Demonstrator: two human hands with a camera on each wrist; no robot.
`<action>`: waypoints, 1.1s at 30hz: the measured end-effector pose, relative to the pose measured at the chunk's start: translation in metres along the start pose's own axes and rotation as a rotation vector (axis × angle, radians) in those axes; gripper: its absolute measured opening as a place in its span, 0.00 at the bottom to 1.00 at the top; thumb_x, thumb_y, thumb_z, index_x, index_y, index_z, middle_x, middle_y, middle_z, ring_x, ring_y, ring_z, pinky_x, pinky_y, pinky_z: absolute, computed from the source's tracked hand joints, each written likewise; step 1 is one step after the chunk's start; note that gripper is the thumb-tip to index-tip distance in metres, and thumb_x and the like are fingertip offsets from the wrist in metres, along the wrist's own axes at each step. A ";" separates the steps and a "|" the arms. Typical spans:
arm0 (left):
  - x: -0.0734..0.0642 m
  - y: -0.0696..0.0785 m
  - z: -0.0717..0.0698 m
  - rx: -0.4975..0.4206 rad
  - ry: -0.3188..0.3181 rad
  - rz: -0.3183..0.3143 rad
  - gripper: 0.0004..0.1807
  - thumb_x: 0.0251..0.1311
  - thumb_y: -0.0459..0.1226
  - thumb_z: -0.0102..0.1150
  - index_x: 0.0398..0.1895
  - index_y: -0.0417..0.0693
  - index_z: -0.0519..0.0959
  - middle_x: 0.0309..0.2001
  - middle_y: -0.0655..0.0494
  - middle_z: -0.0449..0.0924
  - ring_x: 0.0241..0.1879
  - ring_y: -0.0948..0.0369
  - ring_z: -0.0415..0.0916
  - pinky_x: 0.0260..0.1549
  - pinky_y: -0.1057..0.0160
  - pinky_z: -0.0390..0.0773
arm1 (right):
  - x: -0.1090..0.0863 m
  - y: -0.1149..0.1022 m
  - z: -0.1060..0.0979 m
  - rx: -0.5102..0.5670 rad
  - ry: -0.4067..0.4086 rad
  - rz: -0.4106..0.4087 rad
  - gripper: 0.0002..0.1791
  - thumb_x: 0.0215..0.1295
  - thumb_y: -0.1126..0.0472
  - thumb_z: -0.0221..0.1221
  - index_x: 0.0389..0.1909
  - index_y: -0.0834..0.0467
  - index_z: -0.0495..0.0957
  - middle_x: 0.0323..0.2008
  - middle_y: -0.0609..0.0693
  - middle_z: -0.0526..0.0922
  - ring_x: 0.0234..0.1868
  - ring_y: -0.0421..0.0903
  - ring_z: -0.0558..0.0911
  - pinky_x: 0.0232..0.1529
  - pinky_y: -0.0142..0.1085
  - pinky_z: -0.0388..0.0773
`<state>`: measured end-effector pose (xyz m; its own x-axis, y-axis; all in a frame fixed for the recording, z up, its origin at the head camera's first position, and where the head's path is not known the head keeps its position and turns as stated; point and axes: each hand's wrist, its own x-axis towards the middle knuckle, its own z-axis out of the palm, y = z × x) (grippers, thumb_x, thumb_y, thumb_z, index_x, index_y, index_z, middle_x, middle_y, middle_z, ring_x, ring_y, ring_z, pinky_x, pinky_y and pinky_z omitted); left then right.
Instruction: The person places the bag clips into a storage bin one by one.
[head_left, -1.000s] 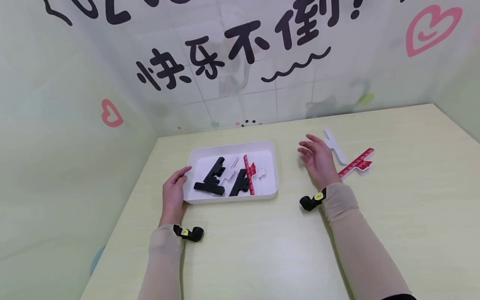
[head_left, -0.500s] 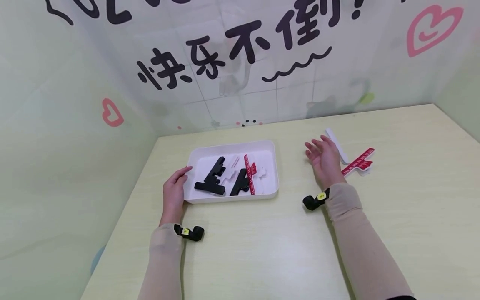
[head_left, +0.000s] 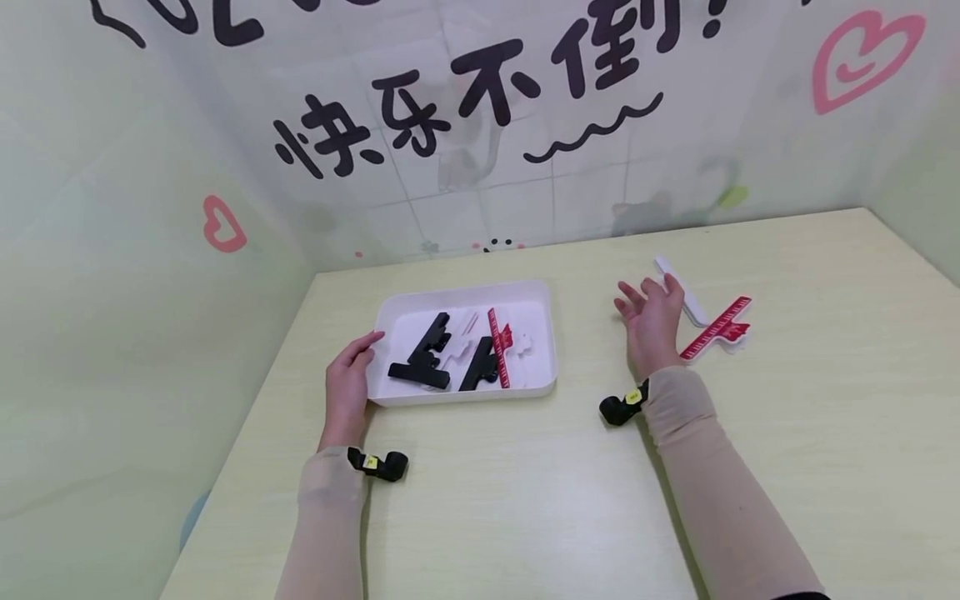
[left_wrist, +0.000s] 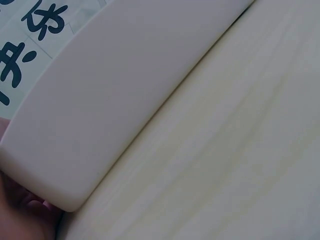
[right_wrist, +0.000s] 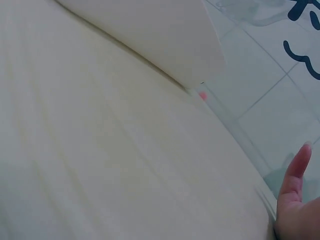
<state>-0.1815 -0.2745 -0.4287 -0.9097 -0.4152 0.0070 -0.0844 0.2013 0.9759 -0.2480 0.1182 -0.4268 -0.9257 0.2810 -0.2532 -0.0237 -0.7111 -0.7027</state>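
Observation:
A white tray (head_left: 462,399) stands on the table, its outer wall filling much of the left wrist view. My left hand (head_left: 348,390) grips its left end, thumb at the rim. Inside lie several black clips (head_left: 418,375), a red clip (head_left: 499,350) with ruler-like white marks, and pale clear or white clips (head_left: 457,352). Right of the tray, my right hand (head_left: 655,327) has loosely bent fingers and nothing in its grasp. Its outer edge is right beside a white clip (head_left: 686,293), partly hidden by the fingers, and a second red clip (head_left: 718,330).
The light wooden table (head_left: 525,500) meets a printed wall sheet (head_left: 480,200) with black lettering at the back. Another sheet (head_left: 135,333) hangs along the left side. Small black cameras sit on both wrists, the right one (head_left: 621,409) close over the tabletop.
My right hand has moved a little to the right, against the white clip, which has shifted right. The red clip outside the tray has shifted slightly too. My left hand and the tray stay put.

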 end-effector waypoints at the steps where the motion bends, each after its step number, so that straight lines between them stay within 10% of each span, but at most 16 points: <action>1: 0.000 0.000 0.000 0.000 -0.001 -0.002 0.16 0.66 0.35 0.44 0.51 0.54 0.79 0.60 0.62 0.70 0.64 0.65 0.59 0.65 0.62 0.56 | 0.000 0.000 0.000 -0.003 0.005 -0.011 0.30 0.71 0.60 0.42 0.69 0.41 0.42 0.68 0.47 0.50 0.59 0.49 0.71 0.59 0.39 0.69; 33: 0.001 0.000 0.001 0.010 0.002 0.003 0.16 0.66 0.35 0.45 0.50 0.54 0.79 0.61 0.62 0.70 0.65 0.65 0.58 0.65 0.63 0.56 | -0.002 0.008 0.003 -0.374 0.023 -0.221 0.27 0.66 0.68 0.49 0.64 0.48 0.63 0.60 0.42 0.71 0.64 0.41 0.65 0.62 0.30 0.64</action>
<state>-0.1823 -0.2743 -0.4293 -0.9090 -0.4167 0.0106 -0.0856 0.2115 0.9736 -0.2477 0.1099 -0.4298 -0.9050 0.4176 -0.0808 -0.0786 -0.3509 -0.9331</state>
